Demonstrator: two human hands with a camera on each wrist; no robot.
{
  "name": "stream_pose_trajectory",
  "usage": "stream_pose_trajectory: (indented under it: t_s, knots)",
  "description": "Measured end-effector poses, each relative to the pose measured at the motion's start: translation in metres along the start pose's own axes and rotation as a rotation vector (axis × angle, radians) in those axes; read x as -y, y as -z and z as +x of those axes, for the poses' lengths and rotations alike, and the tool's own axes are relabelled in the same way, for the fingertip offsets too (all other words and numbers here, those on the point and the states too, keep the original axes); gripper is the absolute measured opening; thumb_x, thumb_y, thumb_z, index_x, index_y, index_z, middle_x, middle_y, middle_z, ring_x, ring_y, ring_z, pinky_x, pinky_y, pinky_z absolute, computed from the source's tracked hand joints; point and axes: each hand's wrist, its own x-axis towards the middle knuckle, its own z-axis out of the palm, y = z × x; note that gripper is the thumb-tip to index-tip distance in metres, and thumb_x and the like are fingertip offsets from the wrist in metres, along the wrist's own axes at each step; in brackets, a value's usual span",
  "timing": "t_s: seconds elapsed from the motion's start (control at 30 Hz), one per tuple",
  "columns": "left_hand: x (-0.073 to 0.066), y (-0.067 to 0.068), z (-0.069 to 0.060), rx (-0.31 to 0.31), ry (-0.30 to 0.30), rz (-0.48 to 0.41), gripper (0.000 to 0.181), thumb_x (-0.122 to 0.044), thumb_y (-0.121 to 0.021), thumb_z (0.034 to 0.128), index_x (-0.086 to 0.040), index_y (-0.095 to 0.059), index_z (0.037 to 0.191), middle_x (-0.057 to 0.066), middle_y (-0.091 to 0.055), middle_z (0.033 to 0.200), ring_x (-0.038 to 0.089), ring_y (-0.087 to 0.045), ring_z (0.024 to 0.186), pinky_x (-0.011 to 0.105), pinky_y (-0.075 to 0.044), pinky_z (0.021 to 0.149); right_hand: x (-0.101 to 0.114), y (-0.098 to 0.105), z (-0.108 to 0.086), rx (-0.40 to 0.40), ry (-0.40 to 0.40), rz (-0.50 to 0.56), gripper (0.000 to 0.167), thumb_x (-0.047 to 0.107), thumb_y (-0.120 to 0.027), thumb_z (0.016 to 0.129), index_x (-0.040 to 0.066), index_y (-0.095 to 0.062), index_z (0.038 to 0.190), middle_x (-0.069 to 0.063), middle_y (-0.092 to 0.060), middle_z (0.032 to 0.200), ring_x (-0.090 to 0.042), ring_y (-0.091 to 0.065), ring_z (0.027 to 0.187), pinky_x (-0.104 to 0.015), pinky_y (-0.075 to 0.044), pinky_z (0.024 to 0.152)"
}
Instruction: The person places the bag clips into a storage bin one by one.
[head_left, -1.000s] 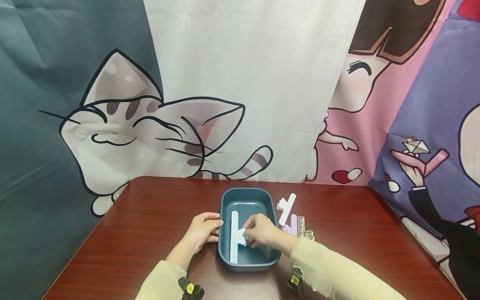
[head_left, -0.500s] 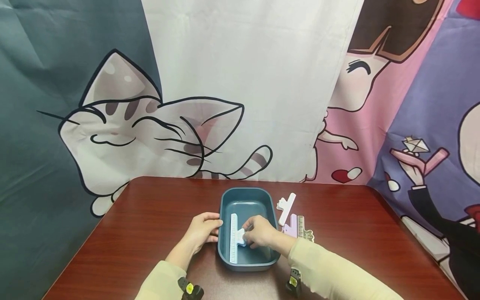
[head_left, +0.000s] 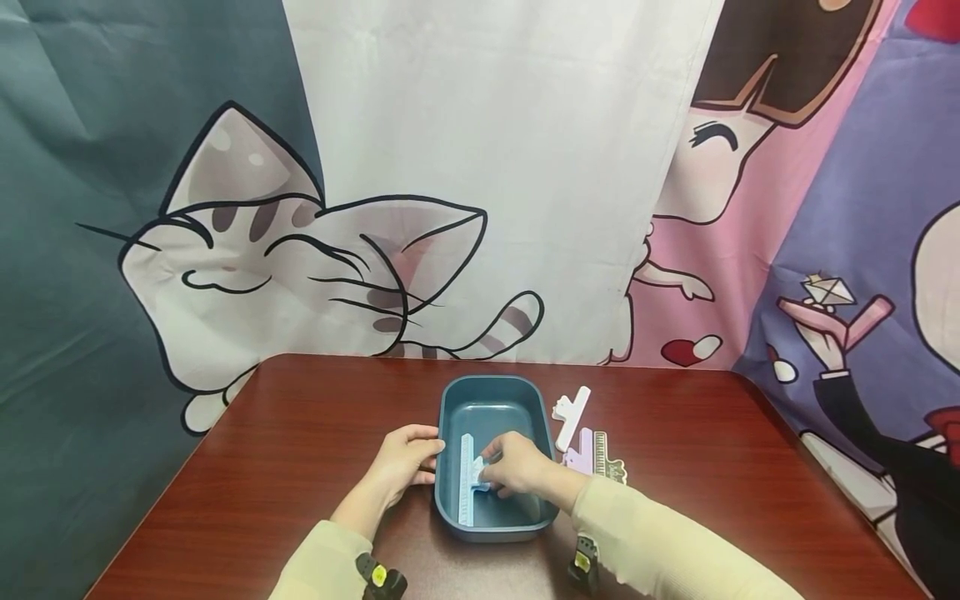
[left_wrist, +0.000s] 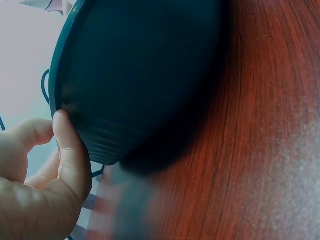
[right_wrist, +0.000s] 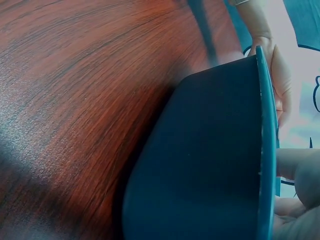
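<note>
- We see the light-blue clip (head_left: 466, 479) inside the teal box (head_left: 495, 533), along its left side.
- Our right hand (head_left: 517, 463) pinches the clip's head between thumb and fingers.
- Our left hand (head_left: 402, 457), fingers loosely extended, touches the box's left rim from outside.
- Right of the box we have a white clip (head_left: 574, 419) and, nearer us, a purple clip (head_left: 586, 446) beside a gold-toned clip (head_left: 601, 454), both partly hidden by our forearm.
- Beneath everything lies the red-brown table (head_left: 337, 408); behind it hangs a cat-printed cloth (head_left: 487, 108).
</note>
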Motion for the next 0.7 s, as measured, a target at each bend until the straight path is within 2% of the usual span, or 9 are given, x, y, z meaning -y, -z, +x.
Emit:
stream_pose_trajectory:
  t_s: [0.3, 0.7]
  knots:
    - [0.0005, -0.0002, 0.0017, -0.012, 0.007, 0.014, 0.038, -0.01, -0.064, 0.0844, 0.003, -0.056, 0.12, 0.013, -0.067, 0.089, 0.013, -0.058, 0.061, 0.027, -0.055, 0.052, 0.0039, 0.0002, -0.0019, 0.002, -0.008, -0.005, 0.04, 0.009, -0.069, 0.077, -0.01, -0.059, 0.11, -0.016, -0.065, 0.072, -0.019, -0.065, 0.065, -0.032, -0.058, 0.057]
    - [0.0025, -0.0007, 0.0027, -0.023, 0.009, 0.005, 0.036, -0.009, -0.063, 0.0842, 0.003, -0.058, 0.118, 0.012, -0.067, 0.088, 0.013, -0.058, 0.061, 0.027, -0.055, 0.051, 0.0017, 0.0008, -0.0046, 0.015, 0.0, 0.013, 0.039, 0.013, -0.067, 0.081, -0.013, -0.06, 0.11, -0.016, -0.067, 0.082, -0.024, -0.068, 0.073, -0.034, -0.059, 0.06]
